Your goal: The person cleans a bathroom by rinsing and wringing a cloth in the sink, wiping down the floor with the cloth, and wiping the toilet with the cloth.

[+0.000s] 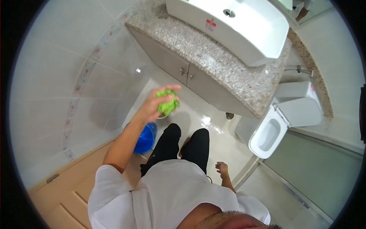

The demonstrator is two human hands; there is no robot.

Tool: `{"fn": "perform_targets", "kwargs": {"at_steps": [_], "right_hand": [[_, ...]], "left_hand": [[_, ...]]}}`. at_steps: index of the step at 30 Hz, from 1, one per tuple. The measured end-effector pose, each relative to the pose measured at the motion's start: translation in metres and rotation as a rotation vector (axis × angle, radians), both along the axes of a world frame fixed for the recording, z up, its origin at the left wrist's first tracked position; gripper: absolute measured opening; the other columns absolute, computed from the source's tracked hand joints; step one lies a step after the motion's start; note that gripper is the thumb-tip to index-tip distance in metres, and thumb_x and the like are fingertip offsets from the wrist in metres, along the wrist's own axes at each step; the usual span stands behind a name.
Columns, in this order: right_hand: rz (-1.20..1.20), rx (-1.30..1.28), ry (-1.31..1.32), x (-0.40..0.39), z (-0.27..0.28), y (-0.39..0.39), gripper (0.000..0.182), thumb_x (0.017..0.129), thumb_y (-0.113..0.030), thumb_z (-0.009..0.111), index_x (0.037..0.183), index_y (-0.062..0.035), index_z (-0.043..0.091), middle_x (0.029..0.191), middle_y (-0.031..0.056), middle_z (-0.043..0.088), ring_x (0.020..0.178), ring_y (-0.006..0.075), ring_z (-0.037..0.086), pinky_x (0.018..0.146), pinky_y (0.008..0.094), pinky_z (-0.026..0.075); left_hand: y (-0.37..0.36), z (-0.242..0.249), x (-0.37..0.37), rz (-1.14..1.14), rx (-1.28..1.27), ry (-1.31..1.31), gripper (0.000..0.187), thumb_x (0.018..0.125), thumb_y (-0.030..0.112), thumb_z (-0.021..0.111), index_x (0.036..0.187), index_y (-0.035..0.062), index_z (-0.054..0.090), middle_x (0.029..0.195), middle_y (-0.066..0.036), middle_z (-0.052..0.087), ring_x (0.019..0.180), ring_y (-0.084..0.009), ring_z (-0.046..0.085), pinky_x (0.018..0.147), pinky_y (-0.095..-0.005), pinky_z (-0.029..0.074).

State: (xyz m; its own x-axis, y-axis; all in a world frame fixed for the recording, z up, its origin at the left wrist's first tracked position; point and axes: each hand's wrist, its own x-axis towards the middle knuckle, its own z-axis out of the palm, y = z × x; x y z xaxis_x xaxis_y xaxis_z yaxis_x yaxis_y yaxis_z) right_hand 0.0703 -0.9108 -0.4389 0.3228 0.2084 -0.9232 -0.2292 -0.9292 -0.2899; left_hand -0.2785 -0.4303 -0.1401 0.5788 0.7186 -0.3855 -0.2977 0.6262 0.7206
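My left hand [150, 105] is stretched out over the floor, its fingers wrapped around a crumpled bright green cloth [166, 105]. Just below that forearm stands a blue bucket [146, 140], partly hidden by the arm and my leg. A pale round rim [163, 116] peeks out under the cloth; most of it is covered. My right hand [222, 169] hangs low by my right side with nothing in it, its fingers loosely bent and apart. It is beside my knee, over the floor, and touches no object.
A granite counter [213, 65] carries a white basin [228, 26] above cabinet doors [164, 57]. To the right is a toilet [265, 137] with its lid up, beside a frosted glass panel [316, 160]. A floor drain [229, 115] lies ahead; a wooden door [72, 191] is lower left.
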Motion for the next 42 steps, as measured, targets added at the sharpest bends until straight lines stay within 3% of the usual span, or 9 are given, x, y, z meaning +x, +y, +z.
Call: {"fn": "perform_targets", "kwargs": {"at_steps": [11,15,20,27,30,33,36,39,42], "right_hand": [[-0.007,0.216,-0.269,0.102,0.181,0.071,0.029,0.1,-0.027,0.059,0.111,-0.0029,0.07,0.091,0.0076,0.072,0.083,0.0165,0.068,0.074,0.0315,0.054],[0.139,0.467,-0.486,0.166,0.302,0.205,0.032,0.105,-0.02,0.053,0.12,0.0048,0.067,0.102,0.0098,0.073,0.09,0.0155,0.066,0.084,0.0295,0.052],[0.271,0.789,-0.638,0.2,0.447,0.401,0.029,0.101,-0.02,0.061,0.12,0.0009,0.07,0.103,0.0117,0.073,0.097,0.0179,0.065,0.09,0.0307,0.049],[0.53,1.306,-0.787,0.143,0.575,0.637,0.026,0.098,-0.02,0.062,0.115,-0.0022,0.072,0.105,0.0145,0.075,0.095,0.0246,0.071,0.085,0.0339,0.054],[0.645,1.378,-1.194,0.115,0.599,0.733,0.023,0.096,-0.02,0.06,0.105,-0.0028,0.072,0.095,0.0156,0.075,0.088,0.0341,0.071,0.076,0.0389,0.055],[0.916,1.034,-1.255,0.101,0.611,0.813,0.041,0.09,-0.018,0.063,0.126,0.0002,0.062,0.113,0.0237,0.068,0.105,0.0409,0.066,0.086,0.0499,0.056],[1.065,1.066,-1.459,0.114,0.565,0.879,0.037,0.084,-0.021,0.069,0.116,-0.0028,0.066,0.098,0.0208,0.07,0.092,0.04,0.07,0.076,0.0491,0.058],[1.264,1.05,-1.581,0.142,0.533,0.909,0.034,0.084,-0.018,0.068,0.116,-0.0064,0.066,0.099,0.0217,0.069,0.094,0.0406,0.069,0.079,0.0488,0.057],[1.298,1.302,-1.722,0.154,0.529,0.916,0.03,0.086,-0.016,0.067,0.115,-0.008,0.066,0.098,0.0225,0.068,0.093,0.0428,0.067,0.08,0.0503,0.056]], "left_hand": [[0.246,0.172,0.183,0.118,0.579,0.285,0.035,0.095,0.007,0.069,0.129,0.0029,0.062,0.112,-0.008,0.067,0.098,-0.0182,0.068,0.076,-0.0335,0.061],[0.33,0.134,0.26,0.015,0.559,0.207,0.037,0.095,0.0,0.065,0.131,0.0026,0.063,0.128,-0.011,0.068,0.1,-0.0189,0.068,0.074,-0.0324,0.059],[0.375,0.107,0.322,0.199,0.374,0.445,0.014,0.097,0.015,0.069,0.106,0.0065,0.074,0.077,0.001,0.064,0.06,-0.0085,0.053,0.048,-0.0257,0.034],[0.427,0.07,0.363,0.189,0.54,0.692,0.029,0.092,0.034,0.068,0.087,0.0057,0.075,0.062,-0.004,0.061,0.056,-0.0146,0.056,0.049,-0.0348,0.039],[0.432,0.06,0.369,0.215,0.562,0.879,0.046,0.085,0.041,0.066,0.091,-0.0042,0.075,0.092,-0.025,0.075,0.088,-0.0407,0.074,0.079,-0.0455,0.056],[0.422,0.08,0.361,0.084,0.505,0.7,0.045,0.085,0.038,0.073,0.103,-0.004,0.071,0.095,-0.025,0.074,0.091,-0.0368,0.072,0.087,-0.0446,0.054],[0.428,0.061,0.365,0.046,0.805,0.828,0.081,0.084,0.026,0.078,0.142,-0.0035,0.028,0.129,-0.032,0.056,0.116,-0.0408,0.061,0.1,-0.0435,0.049],[0.451,0.011,0.37,0.091,0.899,0.682,0.084,0.087,0.025,0.075,0.144,-0.0038,0.021,0.131,-0.035,0.054,0.117,-0.0432,0.061,0.101,-0.0449,0.049],[0.438,0.054,0.353,-0.083,0.813,0.718,0.067,0.096,0.032,0.066,0.142,-0.0037,0.033,0.124,-0.029,0.06,0.107,-0.0432,0.064,0.098,-0.0485,0.05]]}}
